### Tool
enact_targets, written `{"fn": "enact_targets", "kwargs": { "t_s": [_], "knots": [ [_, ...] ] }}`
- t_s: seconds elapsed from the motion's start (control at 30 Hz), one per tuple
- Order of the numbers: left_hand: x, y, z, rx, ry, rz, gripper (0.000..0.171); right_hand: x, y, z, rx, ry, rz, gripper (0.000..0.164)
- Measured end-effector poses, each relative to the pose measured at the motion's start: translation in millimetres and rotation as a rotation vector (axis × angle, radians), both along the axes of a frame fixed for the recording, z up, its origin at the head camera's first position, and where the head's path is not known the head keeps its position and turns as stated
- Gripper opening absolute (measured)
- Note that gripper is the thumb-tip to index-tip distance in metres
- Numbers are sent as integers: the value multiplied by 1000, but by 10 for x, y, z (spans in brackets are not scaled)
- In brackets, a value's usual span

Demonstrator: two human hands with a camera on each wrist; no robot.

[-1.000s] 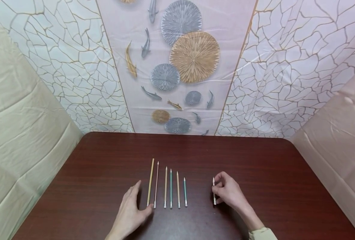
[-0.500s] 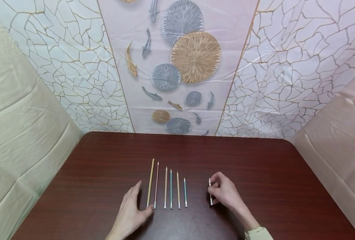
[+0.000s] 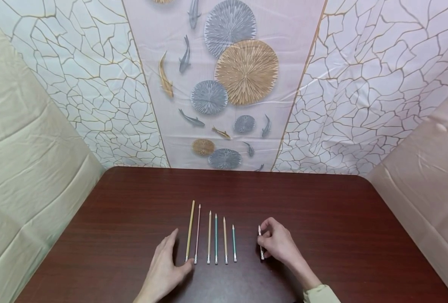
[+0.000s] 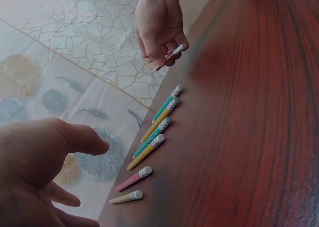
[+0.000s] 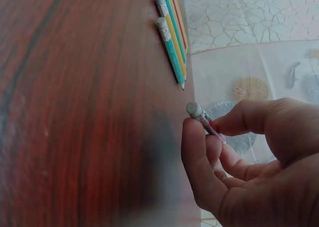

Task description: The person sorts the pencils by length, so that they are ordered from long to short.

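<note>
My right hand (image 3: 280, 244) pinches a short red pencil (image 3: 262, 254) between thumb and fingers, its eraser end toward me. In the right wrist view its white eraser (image 5: 194, 109) pokes out past the fingertips. Left of it lies a row of several pencils, eraser ends lined up near me. The short teal pencil (image 3: 234, 244) is closest to the held one. Further left come a yellow pencil (image 3: 225, 240), a longer teal one, another yellow one, a pink pencil (image 3: 197, 235) and a long yellow pencil (image 3: 190, 229) with no sharpened tip. My left hand (image 3: 163, 267), fingers extended, has its thumb at the leftmost eraser ends.
The dark red-brown wooden table (image 3: 322, 202) has rounded far corners. A patterned cloth (image 3: 216, 122) hangs behind its far edge, and pale fabric panels (image 3: 421, 168) flank both sides.
My right hand has slid left with the short red pencil, closer to the row. My left hand and the lying pencils have stayed put.
</note>
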State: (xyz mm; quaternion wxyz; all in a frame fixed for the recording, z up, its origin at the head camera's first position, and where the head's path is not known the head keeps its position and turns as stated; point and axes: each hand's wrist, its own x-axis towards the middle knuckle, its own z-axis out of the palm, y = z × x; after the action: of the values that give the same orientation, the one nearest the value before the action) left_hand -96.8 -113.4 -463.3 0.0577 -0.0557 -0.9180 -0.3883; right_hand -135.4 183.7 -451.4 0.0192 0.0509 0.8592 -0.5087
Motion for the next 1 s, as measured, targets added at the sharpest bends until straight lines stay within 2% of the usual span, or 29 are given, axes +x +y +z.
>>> {"fn": "enact_targets", "kwargs": {
  "t_s": [0.3, 0.5, 1.0],
  "knots": [
    [2, 2, -1, -1, 29, -1, 85, -2, -41, -29, -2, 11, 4, 25],
    [5, 9, -2, 2, 7, 4, 86, 8, -79, -50, 11, 23, 9, 25],
    [11, 6, 2, 7, 8, 6, 87, -14, -185, -75, 40, 54, 38, 24]
  ]
}}
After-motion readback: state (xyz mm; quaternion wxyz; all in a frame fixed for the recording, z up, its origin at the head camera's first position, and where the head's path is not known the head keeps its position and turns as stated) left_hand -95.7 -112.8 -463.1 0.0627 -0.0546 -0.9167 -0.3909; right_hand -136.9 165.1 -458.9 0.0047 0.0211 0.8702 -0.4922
